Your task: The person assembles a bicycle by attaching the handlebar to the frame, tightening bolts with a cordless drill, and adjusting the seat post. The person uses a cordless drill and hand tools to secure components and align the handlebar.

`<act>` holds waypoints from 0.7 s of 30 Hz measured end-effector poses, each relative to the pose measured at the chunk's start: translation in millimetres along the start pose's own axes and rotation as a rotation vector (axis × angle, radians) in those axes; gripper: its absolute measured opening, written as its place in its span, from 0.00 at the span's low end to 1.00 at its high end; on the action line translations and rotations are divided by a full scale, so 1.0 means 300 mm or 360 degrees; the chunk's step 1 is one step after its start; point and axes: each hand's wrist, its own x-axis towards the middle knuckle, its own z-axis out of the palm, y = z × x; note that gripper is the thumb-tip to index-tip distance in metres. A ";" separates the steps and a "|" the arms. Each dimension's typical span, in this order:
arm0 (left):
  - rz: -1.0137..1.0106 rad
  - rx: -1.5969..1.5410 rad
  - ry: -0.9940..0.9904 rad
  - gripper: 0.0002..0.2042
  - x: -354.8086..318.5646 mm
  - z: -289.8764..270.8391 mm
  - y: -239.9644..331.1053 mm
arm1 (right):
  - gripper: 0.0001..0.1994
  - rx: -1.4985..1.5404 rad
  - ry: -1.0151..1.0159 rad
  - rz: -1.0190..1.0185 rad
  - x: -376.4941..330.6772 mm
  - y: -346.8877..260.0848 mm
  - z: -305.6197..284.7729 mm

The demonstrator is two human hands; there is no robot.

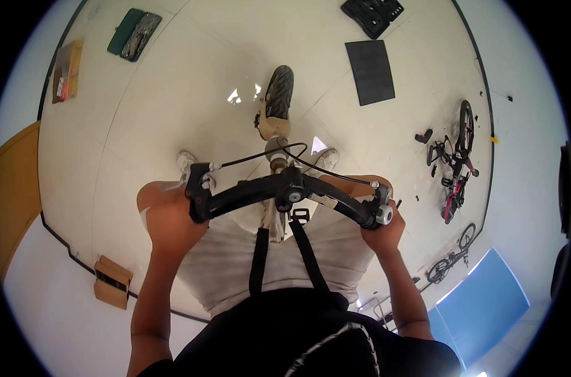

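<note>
A bicycle handlebar (248,191) spans the space in front of me, black and worn. My left hand (171,223) is closed at its left end, beside a black brake lever (199,188); the fingertips are partly hidden. At the right end my right hand (386,234) wraps round the bar, close to a brake lever with a silver round part (383,215). Black brake cables (254,156) loop forward from both sides. Below the stem, the front wheel (279,94) with its knobby tyre and beige fork points ahead. The bicycle stands between my legs, with one pedal (300,215) showing.
A dark mat (370,72) and an open black tool case (372,16) lie ahead to the right. A green toolbox (135,34) sits far left. Bicycle parts (452,163) lie along the right wall, near a small bicycle (452,257). Cardboard boxes (113,281) stand at left.
</note>
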 end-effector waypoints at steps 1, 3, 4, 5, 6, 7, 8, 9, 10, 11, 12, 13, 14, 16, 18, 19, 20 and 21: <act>0.0011 0.0006 0.0104 0.08 -0.020 0.027 -0.005 | 0.22 -0.0051 -0.0025 -0.0001 0.005 0.012 -0.005; -0.0035 -0.0018 0.0112 0.08 -0.045 0.029 0.015 | 0.23 -0.0115 -0.0037 -0.0049 0.002 0.043 -0.007; -0.0062 -0.0030 0.0118 0.08 -0.045 0.021 0.030 | 0.23 -0.0113 -0.0037 -0.0055 0.004 0.056 -0.009; 0.0052 0.0011 0.0200 0.07 -0.038 0.006 0.039 | 0.23 -0.0111 -0.0037 -0.0062 0.007 0.067 -0.018; 0.0000 0.0017 0.0233 0.08 -0.060 0.015 0.044 | 0.24 -0.0101 -0.0065 -0.0069 -0.003 0.060 -0.031; -0.0053 0.0023 0.0266 0.08 -0.085 0.033 0.045 | 0.23 -0.0020 -0.0023 -0.0074 0.003 0.037 -0.047; -0.0107 0.0029 0.0300 0.09 -0.109 0.054 0.046 | 0.23 -0.0053 -0.0002 -0.0112 0.024 0.045 -0.038; -0.0150 -0.0029 0.0325 0.09 -0.128 0.064 0.068 | 0.22 -0.0086 0.0002 -0.0135 0.027 0.057 -0.049; -0.0176 -0.0085 0.0378 0.10 -0.128 0.064 0.081 | 0.22 -0.0117 0.0038 -0.0165 0.045 0.051 -0.065; -0.0232 -0.0076 0.0351 0.10 -0.167 0.071 0.081 | 0.21 -0.0038 0.0057 -0.0248 0.046 0.045 -0.077; -0.0259 -0.0065 0.0302 0.10 -0.161 0.048 0.101 | 0.20 -0.0124 0.0061 -0.0219 0.054 0.055 -0.080; -0.0290 -0.0056 0.0250 0.10 -0.162 0.036 0.122 | 0.20 -0.0147 0.0005 -0.0187 0.055 0.060 -0.083; -0.0319 -0.0046 0.0196 0.10 -0.161 0.024 0.139 | 0.20 -0.0169 -0.0051 -0.0151 0.058 0.059 -0.098; -0.0363 -0.0076 0.0290 0.10 -0.189 0.090 0.131 | 0.20 -0.0118 0.0052 -0.0219 0.031 0.068 -0.081; -0.0348 -0.0157 0.0394 0.10 -0.189 0.158 0.108 | 0.19 -0.0217 0.0134 -0.0285 0.035 0.089 -0.066; -0.0331 -0.0057 0.0471 0.11 -0.189 0.160 0.117 | 0.18 -0.0221 0.0110 -0.0258 0.037 0.085 -0.068; -0.0356 -0.0073 0.0438 0.11 -0.228 0.178 0.122 | 0.18 -0.0209 0.0068 -0.0250 -0.003 0.098 -0.058; -0.0378 -0.0086 0.0441 0.11 -0.238 0.180 0.119 | 0.18 -0.0190 0.0056 -0.0263 -0.009 0.098 -0.054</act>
